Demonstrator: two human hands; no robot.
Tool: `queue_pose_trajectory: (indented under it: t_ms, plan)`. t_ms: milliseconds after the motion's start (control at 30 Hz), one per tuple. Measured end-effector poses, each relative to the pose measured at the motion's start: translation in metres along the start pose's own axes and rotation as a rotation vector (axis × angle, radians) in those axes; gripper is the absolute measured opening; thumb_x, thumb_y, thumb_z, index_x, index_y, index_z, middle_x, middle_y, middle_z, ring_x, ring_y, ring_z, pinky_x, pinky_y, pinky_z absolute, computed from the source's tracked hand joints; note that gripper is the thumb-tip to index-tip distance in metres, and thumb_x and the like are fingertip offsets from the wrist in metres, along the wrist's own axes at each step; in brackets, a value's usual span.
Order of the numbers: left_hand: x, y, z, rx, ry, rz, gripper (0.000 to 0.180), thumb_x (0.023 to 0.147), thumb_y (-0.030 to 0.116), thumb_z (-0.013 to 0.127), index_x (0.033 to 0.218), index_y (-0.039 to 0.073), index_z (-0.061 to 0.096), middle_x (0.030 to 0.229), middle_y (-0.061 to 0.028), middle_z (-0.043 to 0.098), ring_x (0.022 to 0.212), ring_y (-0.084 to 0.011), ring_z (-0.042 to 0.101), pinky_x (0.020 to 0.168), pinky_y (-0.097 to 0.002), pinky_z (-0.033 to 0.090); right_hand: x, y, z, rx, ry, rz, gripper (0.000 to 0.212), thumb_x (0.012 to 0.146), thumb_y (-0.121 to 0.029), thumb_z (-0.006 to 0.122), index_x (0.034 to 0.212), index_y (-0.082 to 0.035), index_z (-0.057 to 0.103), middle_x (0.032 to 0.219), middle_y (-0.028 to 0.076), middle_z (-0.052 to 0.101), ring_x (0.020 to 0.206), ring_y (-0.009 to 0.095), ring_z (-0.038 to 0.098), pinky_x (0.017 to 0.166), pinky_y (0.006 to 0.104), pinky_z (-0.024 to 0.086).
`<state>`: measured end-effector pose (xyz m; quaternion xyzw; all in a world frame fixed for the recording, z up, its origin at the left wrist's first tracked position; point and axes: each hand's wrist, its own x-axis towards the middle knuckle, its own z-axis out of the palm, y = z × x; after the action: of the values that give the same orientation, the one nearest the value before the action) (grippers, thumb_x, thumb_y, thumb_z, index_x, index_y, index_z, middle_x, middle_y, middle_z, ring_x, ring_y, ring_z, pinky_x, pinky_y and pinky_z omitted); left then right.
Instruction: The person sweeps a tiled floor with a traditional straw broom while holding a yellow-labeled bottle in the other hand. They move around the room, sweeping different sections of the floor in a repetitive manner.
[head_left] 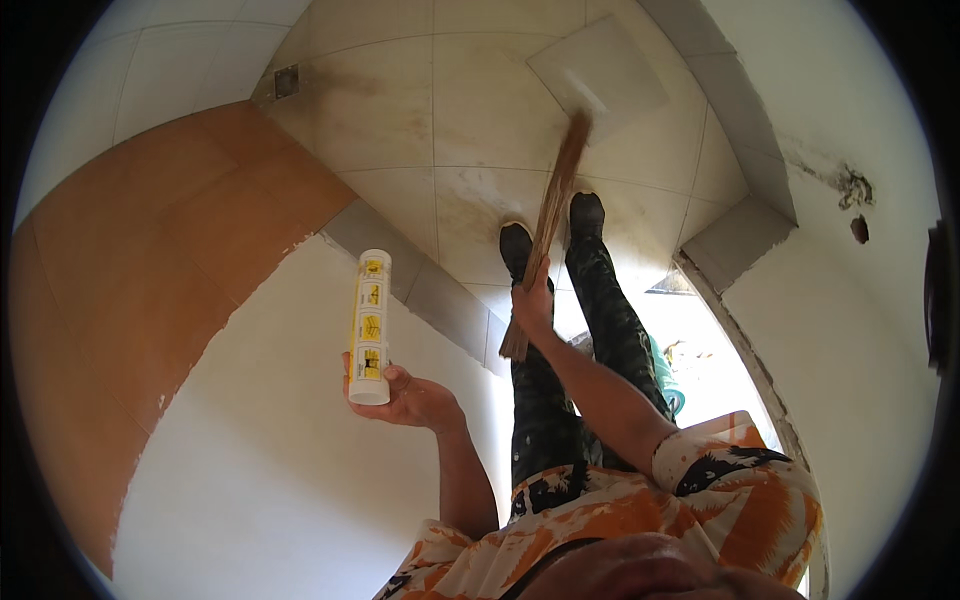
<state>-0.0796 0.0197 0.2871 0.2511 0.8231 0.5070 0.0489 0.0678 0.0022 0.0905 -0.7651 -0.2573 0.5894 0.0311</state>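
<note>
My left hand holds a white cylindrical tube by its lower end, and the tube stands nearly upright. A column of yellow picture panels runs down its side. The thumb lies near the base of the tube; some of the fingers are hidden behind it. In my right hand is a long, rough brown wooden strip. The fingers wrap round it close to its lower end, and it slants up and away to the right, over the floor between my feet.
A loose-looking square tile lies on the beige tiled floor. A small drain sits in the far left corner. Orange tiles and white plaster cover the left wall. A bright doorway with a green object opens at right.
</note>
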Motion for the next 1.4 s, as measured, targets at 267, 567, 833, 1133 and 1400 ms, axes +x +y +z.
queue_pose_trajectory:
  t_ms: [267, 567, 833, 1133, 1400]
  plan:
    - [-0.025, -0.022, -0.014, -0.055, 0.013, -0.111, 0.062, 0.104, 0.022, 0.068, 0.147, 0.001, 0.028, 0.152, -0.0277, 0.042, 0.139, -0.0390, 0.047, 0.117, -0.0495, 0.043, 0.061, -0.044, -0.009, -0.380, -0.090, -0.266, 0.098, 0.088, -0.008, 0.059, 0.168, -0.011, 0.002, 0.106, 0.038, 0.069, 0.094, 0.054, 0.070, 0.088, 0.0589, 0.055]
    - [-0.037, -0.020, -0.009, -0.078, -0.024, -0.226, 0.064, 0.102, 0.023, 0.071, 0.146, 0.002, 0.030, 0.152, -0.0264, 0.044, 0.143, -0.0352, 0.041, 0.118, -0.0485, 0.039, 0.069, -0.107, -0.019, 0.042, -0.068, -0.194, 0.097, 0.090, -0.012, 0.061, 0.170, -0.015, 0.006, 0.101, 0.024, 0.072, 0.065, 0.029, 0.070, 0.062, 0.0404, 0.058]
    - [-0.033, -0.015, 0.008, -0.031, -0.053, -0.215, 0.070, 0.101, 0.036, 0.071, 0.145, 0.000, 0.030, 0.150, -0.0262, 0.044, 0.139, -0.0369, 0.043, 0.115, -0.0501, 0.041, 0.139, -0.129, -0.015, 0.109, -0.022, -0.232, 0.091, 0.091, -0.012, 0.061, 0.169, -0.012, 0.015, 0.107, 0.022, 0.072, 0.078, 0.031, 0.073, 0.068, 0.0404, 0.059]
    - [-0.029, -0.021, 0.000, 0.009, -0.100, -0.191, 0.068, 0.101, 0.027, 0.071, 0.149, 0.003, 0.029, 0.152, -0.0267, 0.042, 0.140, -0.0378, 0.044, 0.116, -0.0494, 0.044, 0.288, -0.215, -0.145, -0.058, 0.257, -0.444, 0.093, 0.086, -0.016, 0.067, 0.167, -0.011, 0.024, 0.132, 0.028, 0.065, 0.116, 0.037, 0.066, 0.097, 0.0408, 0.053]
    - [-0.031, -0.018, 0.008, 0.016, -0.074, -0.250, 0.072, 0.099, 0.039, 0.074, 0.145, 0.004, 0.032, 0.149, -0.0226, 0.044, 0.136, -0.0354, 0.043, 0.112, -0.0492, 0.041, 0.273, -0.282, -0.125, -0.396, 0.154, -0.487, 0.089, 0.084, -0.019, 0.061, 0.166, -0.011, 0.027, 0.107, 0.032, 0.073, 0.100, 0.048, 0.071, 0.091, 0.0502, 0.056]
